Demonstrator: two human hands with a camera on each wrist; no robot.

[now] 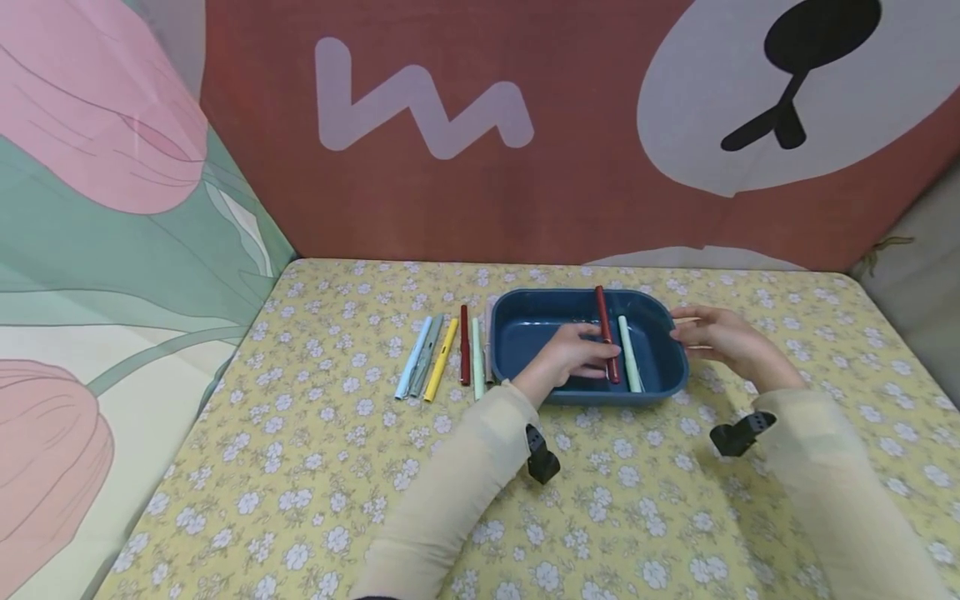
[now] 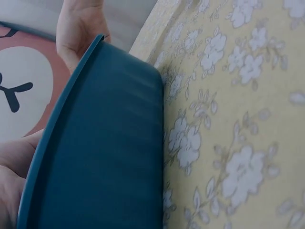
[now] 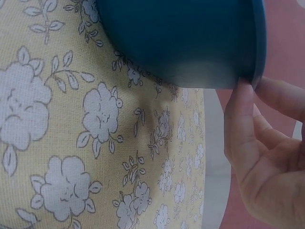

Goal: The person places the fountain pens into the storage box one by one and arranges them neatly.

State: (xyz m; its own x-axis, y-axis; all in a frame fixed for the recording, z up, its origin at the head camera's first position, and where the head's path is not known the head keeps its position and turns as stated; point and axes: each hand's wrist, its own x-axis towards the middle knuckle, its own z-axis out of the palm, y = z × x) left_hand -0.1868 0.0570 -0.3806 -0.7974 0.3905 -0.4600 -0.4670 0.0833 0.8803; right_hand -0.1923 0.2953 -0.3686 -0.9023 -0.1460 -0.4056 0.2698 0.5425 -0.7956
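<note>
A dark blue box [image 1: 517,293] with rounded corners lies on the table. Inside its right part is a mint-green pen [image 1: 629,354]. My left hand [image 1: 573,354] reaches over the near rim and holds a red pen [image 1: 604,321] lengthwise beside it, the pen's far end overlapping the far rim. In the left wrist view the box wall [image 2: 105,138] hides the left fingertips and the pens. My right hand [image 1: 720,337] pinches the box's right rim; in the right wrist view its thumb and finger [image 3: 243,102] meet at that edge.
Left of the box, pens lie in a row: light blue [image 1: 413,358], grey-green [image 1: 426,357], yellow [image 1: 442,360], dark red [image 1: 465,345], mint [image 1: 477,358], and a greyish pink one [image 1: 489,333] against the box. A flowered cloth [image 1: 315,467] covers the table; a printed curtain [image 1: 465,208] hangs behind.
</note>
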